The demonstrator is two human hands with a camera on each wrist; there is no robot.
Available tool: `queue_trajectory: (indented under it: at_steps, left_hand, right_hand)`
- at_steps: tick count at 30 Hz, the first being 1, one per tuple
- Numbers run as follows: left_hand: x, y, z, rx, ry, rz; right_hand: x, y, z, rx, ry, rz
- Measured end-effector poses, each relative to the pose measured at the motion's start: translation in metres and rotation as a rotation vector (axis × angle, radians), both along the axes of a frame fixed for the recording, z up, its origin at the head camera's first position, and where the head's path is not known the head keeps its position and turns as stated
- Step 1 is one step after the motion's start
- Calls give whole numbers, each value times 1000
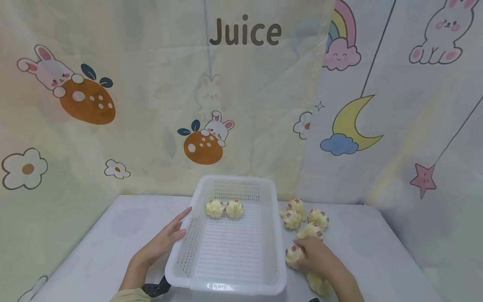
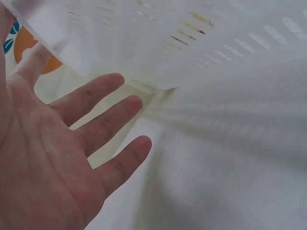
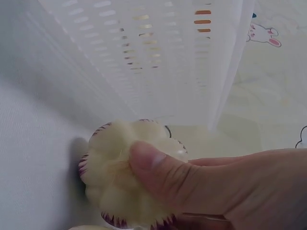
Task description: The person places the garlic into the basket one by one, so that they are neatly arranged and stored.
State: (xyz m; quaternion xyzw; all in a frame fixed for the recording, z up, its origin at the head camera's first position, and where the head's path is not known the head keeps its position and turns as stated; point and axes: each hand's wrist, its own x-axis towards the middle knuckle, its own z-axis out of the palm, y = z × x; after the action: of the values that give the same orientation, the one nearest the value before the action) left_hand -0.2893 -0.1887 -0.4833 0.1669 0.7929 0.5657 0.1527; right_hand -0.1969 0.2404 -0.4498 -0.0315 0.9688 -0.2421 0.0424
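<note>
A white perforated plastic basket [image 1: 226, 289] stands on the table, with two pale garlic bulbs [image 1: 224, 208] side by side at its far left. My left hand [image 1: 163, 241] rests at the basket's left rim; in the left wrist view its fingers [image 2: 110, 117] are spread and fairly straight, beside the slotted wall. To the right of the basket, my right hand [image 1: 322, 258] grips a garlic bulb [image 1: 292, 256]. The right wrist view shows the thumb [image 3: 151, 160] pressed on the middle of this purple-streaked bulb [image 3: 108, 187], close to the table surface.
More garlic bulbs [image 1: 318, 218] lie on the table right of the basket, behind the right hand, and another [image 1: 318, 283] is partly hidden under the wrist. A printed cloth [image 1: 256, 105] hangs behind the white table [image 1: 377, 260]. Black straps [image 1: 156, 288] show at the wrists.
</note>
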Motion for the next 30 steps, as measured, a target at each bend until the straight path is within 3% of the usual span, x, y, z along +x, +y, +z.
queue_trajectory:
  at_steps: [16, 30]
  left_hand:
    - [0, 0, -2, 9, 5, -2]
    - [-3, -4, -6, 33, 4, -33]
  right_hand:
    - [0, 4, -2, 20, 31, -60]
    - [3, 8, 15, 0, 28, -94]
